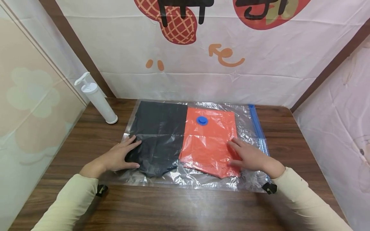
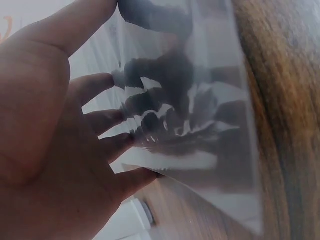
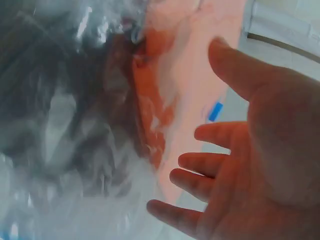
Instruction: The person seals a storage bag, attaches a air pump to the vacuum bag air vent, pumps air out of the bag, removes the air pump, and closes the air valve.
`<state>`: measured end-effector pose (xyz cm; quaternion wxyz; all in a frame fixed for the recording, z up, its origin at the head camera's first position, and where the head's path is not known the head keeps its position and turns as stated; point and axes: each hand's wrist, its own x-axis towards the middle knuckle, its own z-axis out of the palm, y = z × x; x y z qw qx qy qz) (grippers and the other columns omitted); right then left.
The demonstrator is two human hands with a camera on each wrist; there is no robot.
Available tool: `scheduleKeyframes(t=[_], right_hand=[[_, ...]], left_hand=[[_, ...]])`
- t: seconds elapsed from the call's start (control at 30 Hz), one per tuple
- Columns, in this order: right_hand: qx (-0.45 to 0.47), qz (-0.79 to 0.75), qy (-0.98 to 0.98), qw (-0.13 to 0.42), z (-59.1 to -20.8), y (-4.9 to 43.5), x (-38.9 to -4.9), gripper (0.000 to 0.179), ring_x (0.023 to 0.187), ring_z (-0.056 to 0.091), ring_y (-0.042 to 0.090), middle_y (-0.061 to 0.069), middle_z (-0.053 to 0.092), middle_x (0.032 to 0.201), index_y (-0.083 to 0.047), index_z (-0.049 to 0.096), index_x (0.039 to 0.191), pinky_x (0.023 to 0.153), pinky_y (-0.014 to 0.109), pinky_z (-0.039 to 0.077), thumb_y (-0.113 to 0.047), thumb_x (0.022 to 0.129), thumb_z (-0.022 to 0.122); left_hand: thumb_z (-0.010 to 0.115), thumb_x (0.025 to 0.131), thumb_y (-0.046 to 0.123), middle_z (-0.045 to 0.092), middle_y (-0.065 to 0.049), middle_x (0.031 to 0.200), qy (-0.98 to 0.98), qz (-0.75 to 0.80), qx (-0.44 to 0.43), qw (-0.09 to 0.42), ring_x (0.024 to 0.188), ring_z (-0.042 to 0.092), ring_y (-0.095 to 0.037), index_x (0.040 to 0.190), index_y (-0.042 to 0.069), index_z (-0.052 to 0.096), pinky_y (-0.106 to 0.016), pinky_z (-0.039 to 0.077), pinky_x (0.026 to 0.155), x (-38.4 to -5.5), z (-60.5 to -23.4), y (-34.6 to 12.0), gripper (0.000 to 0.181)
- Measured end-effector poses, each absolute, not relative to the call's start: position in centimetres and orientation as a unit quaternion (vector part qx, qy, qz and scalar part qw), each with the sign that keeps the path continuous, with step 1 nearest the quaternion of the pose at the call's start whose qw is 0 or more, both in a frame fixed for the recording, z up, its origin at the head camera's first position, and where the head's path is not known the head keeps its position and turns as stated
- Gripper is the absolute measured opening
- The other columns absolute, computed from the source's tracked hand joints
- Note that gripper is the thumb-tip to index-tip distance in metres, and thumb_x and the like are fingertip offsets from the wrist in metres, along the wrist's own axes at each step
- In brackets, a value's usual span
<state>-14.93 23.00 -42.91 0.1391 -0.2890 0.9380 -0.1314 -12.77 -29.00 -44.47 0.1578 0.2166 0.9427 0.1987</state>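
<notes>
A clear vacuum storage bag (image 1: 244, 123) lies flat on the wooden table, with a folded black cloth (image 1: 162, 122) and a folded orange cloth (image 1: 212, 146) side by side inside. Its blue valve (image 1: 202, 120) sits over the orange cloth, and a blue zip strip (image 1: 257, 125) runs along the right end. At the bag's left edge, my left hand (image 1: 118, 157) has its fingers spread, fingertips against the plastic in the left wrist view. My right hand (image 1: 251, 156) is spread over the orange cloth's right edge, holding nothing; whether its fingertips touch the bag I cannot tell.
A white hand pump (image 1: 101, 104) with a T-shaped handle stands at the table's back left. Printed cloth (image 1: 121, 45) hangs behind the table and along both sides. Bare wooden tabletop (image 1: 173, 208) shows in front of the bag.
</notes>
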Motion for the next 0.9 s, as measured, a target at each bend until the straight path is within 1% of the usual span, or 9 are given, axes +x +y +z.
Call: scheduleKeyframes(t=[0.03,0.13,0.2,0.27,0.33,0.5,0.57,0.7,0.9], right_hand=[[-0.291,-0.141,0.938,0.122,-42.8,23.2,-15.1,0.077,0.134,0.047,0.048,0.029,0.046,0.148,0.002,0.043,0.151,0.105,0.062,0.043,-0.038,0.093,0.074],[-0.267,-0.157,0.948,0.068,-42.3,24.3,-15.6,0.064,0.122,0.057,0.048,0.03,0.058,0.134,0.008,0.05,0.141,0.098,0.061,0.049,-0.028,0.094,0.074],[-0.225,-0.178,0.957,0.052,-41.9,25.2,-15.9,0.059,0.119,0.057,0.049,0.033,0.059,0.129,0.012,0.051,0.136,0.098,0.062,0.048,-0.022,0.094,0.073],[-0.164,-0.195,0.965,0.053,-41.6,26.3,-16.1,0.061,0.123,0.052,0.053,0.039,0.054,0.132,0.017,0.048,0.136,0.101,0.065,0.044,-0.021,0.095,0.07],[-0.104,-0.214,0.969,0.073,-41.4,27.4,-16.2,0.064,0.12,0.052,0.055,0.042,0.051,0.131,0.021,0.043,0.137,0.099,0.065,0.045,-0.023,0.096,0.068],[-0.006,-0.23,0.958,0.172,-41.2,30.1,-16.1,0.075,0.11,0.058,0.053,0.046,0.049,0.126,0.026,0.033,0.136,0.087,0.06,0.053,-0.035,0.101,0.06],[0.006,-0.228,0.952,0.204,-41.3,30.8,-16.0,0.079,0.111,0.057,0.054,0.048,0.048,0.127,0.027,0.031,0.135,0.088,0.06,0.052,-0.038,0.102,0.058],[0.012,-0.24,0.943,0.231,-41.7,31.8,-15.9,0.082,0.116,0.055,0.057,0.049,0.044,0.132,0.028,0.029,0.137,0.089,0.057,0.054,-0.041,0.103,0.055],[0.031,-0.327,0.907,0.265,-41.9,32.6,-15.9,0.081,0.115,0.057,0.054,0.049,0.039,0.134,0.026,0.022,0.142,0.079,0.046,0.061,-0.038,0.105,0.054]], left_hand=[[0.077,0.085,0.056,0.017,-0.032,0.163,0.943,0.2,0.216,0.158,0.148,0.015,-0.055,0.156,0.002,0.036,-0.075,0.02,0.111,-12.8,-44.5,-29.0,0.098],[0.077,0.085,0.056,0.017,-0.032,0.163,0.943,0.203,0.214,0.157,0.148,0.015,-0.055,0.156,0.002,0.036,-0.075,0.019,0.111,-12.7,-44.7,-29.1,0.098],[0.077,0.085,0.056,0.018,-0.031,0.163,0.943,0.204,0.214,0.155,0.148,0.015,-0.054,0.156,0.003,0.037,-0.075,0.019,0.11,-12.7,-44.9,-29.1,0.098],[0.077,0.085,0.055,0.018,-0.031,0.163,0.943,0.204,0.215,0.151,0.148,0.016,-0.054,0.156,0.003,0.037,-0.075,0.02,0.11,-12.6,-45.0,-29.2,0.097],[0.077,0.085,0.055,0.019,-0.031,0.163,0.944,0.203,0.215,0.148,0.148,0.016,-0.054,0.156,0.003,0.037,-0.076,0.02,0.11,-12.6,-45.1,-29.2,0.097],[0.077,0.085,0.055,0.019,-0.031,0.163,0.945,0.204,0.213,0.145,0.148,0.017,-0.054,0.156,0.003,0.038,-0.077,0.02,0.109,-12.5,-45.0,-29.1,0.096],[0.077,0.085,0.055,0.02,-0.031,0.163,0.944,0.204,0.213,0.144,0.148,0.017,-0.054,0.156,0.003,0.038,-0.077,0.02,0.109,-12.5,-44.9,-29.1,0.096],[0.077,0.085,0.054,0.019,-0.031,0.163,0.944,0.205,0.214,0.144,0.148,0.017,-0.054,0.156,0.003,0.038,-0.077,0.02,0.109,-12.4,-44.8,-29.1,0.095],[0.078,0.085,0.054,0.019,-0.031,0.163,0.943,0.21,0.214,0.142,0.148,0.016,-0.053,0.156,0.003,0.038,-0.076,0.019,0.11,-12.4,-44.8,-29.1,0.095]])
